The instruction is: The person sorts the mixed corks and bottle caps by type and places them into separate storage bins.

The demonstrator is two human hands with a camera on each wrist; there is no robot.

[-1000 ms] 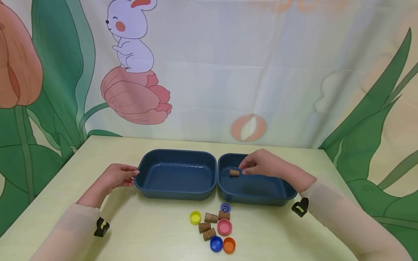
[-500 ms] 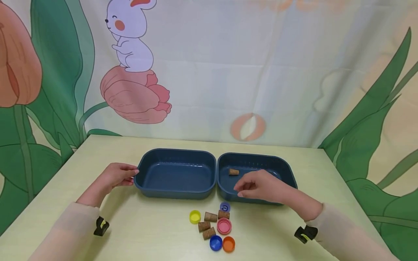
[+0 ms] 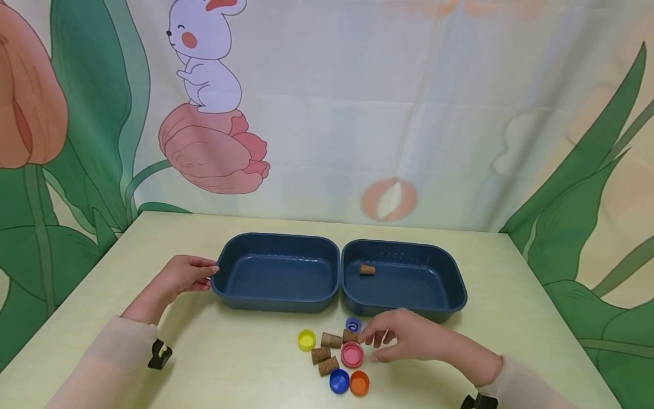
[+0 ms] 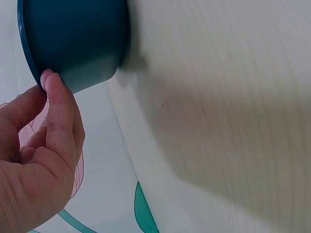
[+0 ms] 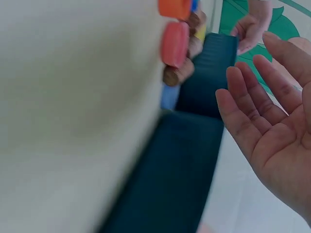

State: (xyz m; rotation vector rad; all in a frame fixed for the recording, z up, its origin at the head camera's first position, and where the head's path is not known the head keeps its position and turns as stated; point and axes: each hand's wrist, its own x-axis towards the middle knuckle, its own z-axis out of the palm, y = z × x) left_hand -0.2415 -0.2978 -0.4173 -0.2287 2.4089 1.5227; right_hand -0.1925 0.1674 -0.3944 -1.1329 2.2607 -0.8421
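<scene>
Nearest us on the tabletop sit an orange cap and a blue cap, and just past them our right hand, holding nothing and loosely bent, hovers beside the pink cap, near four loose corks, a yellow cap and a purple cap. Farther off, our left hand pinches the outer rim of the left tray, while one lone cork lies inside the right tray next to it. Behind everything we see a cloth printed with a rabbit and flowers.

No readable text; dark curl mark on purple cap (letter or swirl, unclear)
</scene>
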